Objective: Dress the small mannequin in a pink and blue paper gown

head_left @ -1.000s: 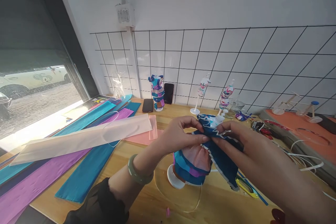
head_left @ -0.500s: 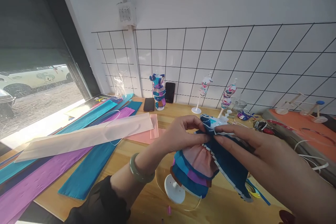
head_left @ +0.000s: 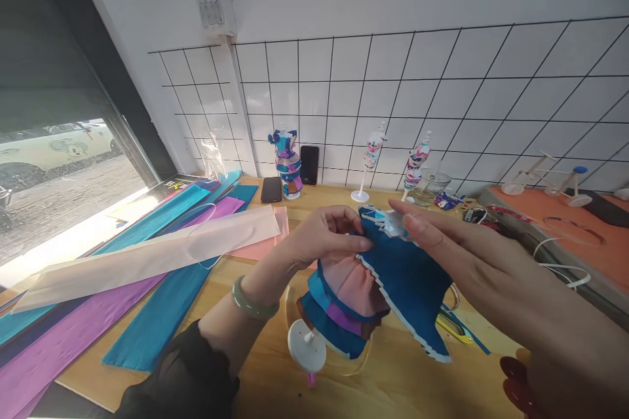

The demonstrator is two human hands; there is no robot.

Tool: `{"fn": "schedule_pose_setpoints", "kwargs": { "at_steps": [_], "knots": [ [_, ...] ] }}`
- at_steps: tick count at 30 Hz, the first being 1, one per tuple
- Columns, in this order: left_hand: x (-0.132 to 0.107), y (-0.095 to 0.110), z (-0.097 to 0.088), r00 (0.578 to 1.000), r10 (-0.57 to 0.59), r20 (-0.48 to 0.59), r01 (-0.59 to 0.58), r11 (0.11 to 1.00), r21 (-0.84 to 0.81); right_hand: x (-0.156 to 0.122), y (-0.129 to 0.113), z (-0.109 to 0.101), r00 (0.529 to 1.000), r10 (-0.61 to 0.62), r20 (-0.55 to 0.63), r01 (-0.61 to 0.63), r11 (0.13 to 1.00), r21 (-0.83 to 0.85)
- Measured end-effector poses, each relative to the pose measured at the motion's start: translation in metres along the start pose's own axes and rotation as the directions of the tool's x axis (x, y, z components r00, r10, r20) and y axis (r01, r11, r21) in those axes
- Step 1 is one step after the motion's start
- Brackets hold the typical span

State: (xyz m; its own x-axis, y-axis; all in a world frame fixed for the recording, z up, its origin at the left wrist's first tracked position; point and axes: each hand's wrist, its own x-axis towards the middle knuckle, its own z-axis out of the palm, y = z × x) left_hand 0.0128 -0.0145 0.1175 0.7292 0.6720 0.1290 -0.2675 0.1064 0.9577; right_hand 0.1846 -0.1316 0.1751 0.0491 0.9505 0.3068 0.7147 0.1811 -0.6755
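My left hand (head_left: 327, 236) pinches the edge of a dark blue cloth piece (head_left: 413, 285) between thumb and fingers. The cloth has a pale frayed edge and drapes over a small dress form, whose white round base (head_left: 305, 346) tilts toward me. Below the cloth shows a tiered skirt (head_left: 350, 285) in pink, blue and purple. My right hand (head_left: 476, 268) lies with fingers stretched out over the form's top, its thumb beside the cloth's upper edge; part of the form is hidden behind it.
Long fabric strips (head_left: 147, 258) cover the left of the wooden table. Along the wall stand a dressed form (head_left: 287, 163), two smaller forms and a phone (head_left: 309, 165). A yellow cutter (head_left: 455, 328) lies right of the cloth, near an orange-topped surface (head_left: 545, 209) holding a wheeled model.
My right hand has let go of its pinch and straightened its fingers. The blue cloth now spreads flatter. The view has shifted slightly, and the dress form has tilted with its base toward me.
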Motion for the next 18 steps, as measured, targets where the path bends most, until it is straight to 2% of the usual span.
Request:
{"fn": "schedule_pose_setpoints", "kwargs": {
  "at_steps": [4,9,13,18],
  "knots": [
    [0.001,0.006,-0.011,0.995,0.031,-0.096,-0.033,0.999,-0.018,0.001,0.003,-0.001,0.998,0.041,0.041,-0.042,0.999,0.034],
    [0.001,0.012,-0.023,0.994,0.052,-0.100,-0.056,0.998,-0.033,0.005,0.006,0.002,0.992,0.093,0.087,-0.105,0.982,0.158],
    [-0.001,0.015,-0.022,0.989,0.073,-0.125,-0.073,0.997,0.005,0.007,0.009,0.005,0.992,0.104,0.075,-0.120,0.954,0.276],
    [-0.004,0.019,-0.015,0.973,0.143,-0.180,-0.129,0.988,0.088,0.015,0.021,0.001,0.994,0.110,0.012,-0.107,0.938,0.329]
  ]
}}
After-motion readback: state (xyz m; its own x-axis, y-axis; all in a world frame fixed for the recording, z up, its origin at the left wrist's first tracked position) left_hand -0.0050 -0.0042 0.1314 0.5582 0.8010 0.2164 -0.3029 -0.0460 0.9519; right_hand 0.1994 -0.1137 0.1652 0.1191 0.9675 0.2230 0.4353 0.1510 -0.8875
